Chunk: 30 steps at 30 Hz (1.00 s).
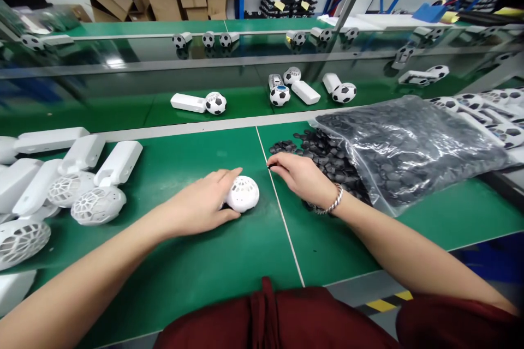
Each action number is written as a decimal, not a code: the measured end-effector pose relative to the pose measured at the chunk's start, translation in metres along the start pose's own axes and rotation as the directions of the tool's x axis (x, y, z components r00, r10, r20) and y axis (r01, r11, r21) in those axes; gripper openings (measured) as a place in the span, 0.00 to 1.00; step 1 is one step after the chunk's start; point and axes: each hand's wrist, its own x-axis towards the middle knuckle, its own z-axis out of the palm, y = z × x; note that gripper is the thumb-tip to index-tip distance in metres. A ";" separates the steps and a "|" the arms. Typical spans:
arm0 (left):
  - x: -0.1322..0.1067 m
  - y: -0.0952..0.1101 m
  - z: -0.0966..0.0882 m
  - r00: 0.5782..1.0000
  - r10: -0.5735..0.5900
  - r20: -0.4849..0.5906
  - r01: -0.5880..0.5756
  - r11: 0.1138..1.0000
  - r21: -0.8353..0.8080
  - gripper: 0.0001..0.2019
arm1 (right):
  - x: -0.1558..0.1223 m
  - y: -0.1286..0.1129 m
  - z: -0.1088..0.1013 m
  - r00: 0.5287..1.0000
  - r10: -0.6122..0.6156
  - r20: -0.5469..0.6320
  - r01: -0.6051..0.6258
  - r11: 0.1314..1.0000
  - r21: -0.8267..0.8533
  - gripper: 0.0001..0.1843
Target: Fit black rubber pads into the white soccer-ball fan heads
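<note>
A white ball-shaped casing (245,194) was held on the green tabletop (188,278) in the grip of the left hand (207,202), fingers and thumb closed round one side, while a small black piece (269,166) was pinched at the fingertips of the right hand (301,176), just beside the loose black pieces (331,163). Since it was caught so slightly, the small black piece could be dropped if that pinch were slackened, and could easily be lost among its likes. The casing, being rounded, could be rolled or twisted if it were pressed off-centre. Loose pieces could be scattered if they were swept by the bracelet (338,198) or if the plastic bag (421,152) were nudged. Much of the casing was hidden by the left hand; the small black piece was mostly covered, its shape unreadable; the white units (98,204) were cut off at the left edge.
</note>
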 end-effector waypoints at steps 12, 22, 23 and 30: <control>0.005 0.016 0.018 0.958 -0.224 -0.179 0.220 0.975 -0.040 0.34 | -0.019 -0.034 0.007 0.996 -0.088 -0.008 0.083 0.908 0.410 0.03; 0.007 -0.003 0.015 0.968 -0.160 -0.194 0.114 0.966 -0.230 0.34 | -0.013 -0.034 0.027 0.994 -0.055 -0.098 0.089 0.917 0.389 0.06; 0.007 -0.003 0.016 0.967 -0.157 -0.199 0.110 0.968 -0.228 0.33 | -0.013 -0.034 0.027 0.995 -0.037 -0.091 0.071 0.910 0.409 0.06; 0.009 -0.003 0.019 0.959 -0.170 -0.229 0.114 0.964 -0.240 0.29 | -0.015 -0.039 0.031 0.995 0.095 -0.012 -0.074 0.836 0.544 0.16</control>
